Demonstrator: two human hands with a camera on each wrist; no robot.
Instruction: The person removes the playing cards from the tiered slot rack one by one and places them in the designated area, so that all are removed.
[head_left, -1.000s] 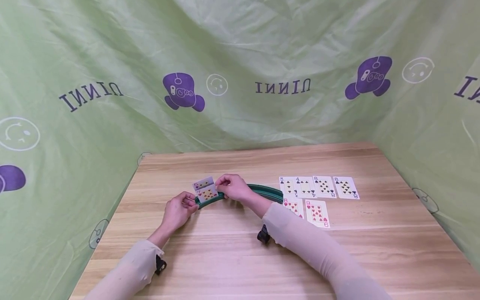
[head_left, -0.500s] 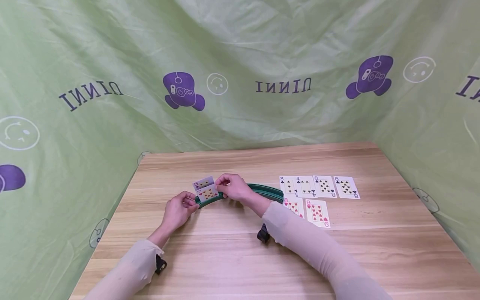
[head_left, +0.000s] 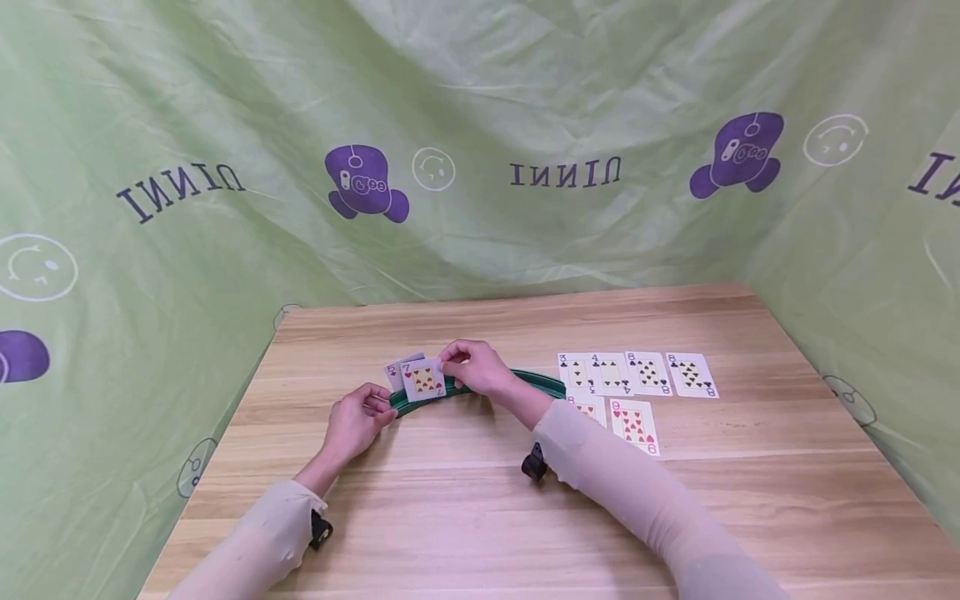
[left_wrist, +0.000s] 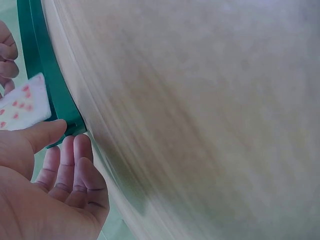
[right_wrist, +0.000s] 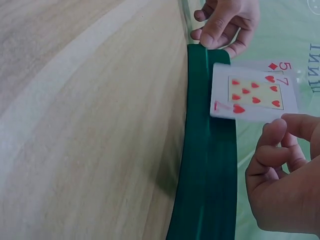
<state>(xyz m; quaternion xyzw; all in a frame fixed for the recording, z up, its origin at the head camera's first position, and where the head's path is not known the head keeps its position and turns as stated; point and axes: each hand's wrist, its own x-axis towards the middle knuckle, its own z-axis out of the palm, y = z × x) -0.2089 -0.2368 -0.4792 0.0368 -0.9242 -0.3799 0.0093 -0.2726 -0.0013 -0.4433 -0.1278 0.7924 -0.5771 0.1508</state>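
In the head view my left hand (head_left: 356, 421) pinches the left end of a curved green card holder (head_left: 543, 382). The left wrist view shows the thumb on top of that end and the fingers curled beneath. My right hand (head_left: 477, 367) pinches the seven of hearts (head_left: 423, 381) by its upper right corner, between thumb and forefinger. That card's lower edge is at the holder's slot; I cannot tell whether it sits inside. Behind it, a little to the left, stands the five of diamonds (head_left: 393, 367), mostly covered.
To the right of the holder, black playing cards lie face up in a row: a three (head_left: 576, 375), a four (head_left: 611, 377) and two eights (head_left: 648, 373). Nearer lie a red eight (head_left: 591, 410), partly hidden by my sleeve, and the nine of hearts (head_left: 634, 425). A green cloth surrounds the table (head_left: 450, 517).
My right hand has shifted slightly right and up with the seven of hearts. The card now stands higher and covers more of the five of diamonds' right side. The left hand stays put.
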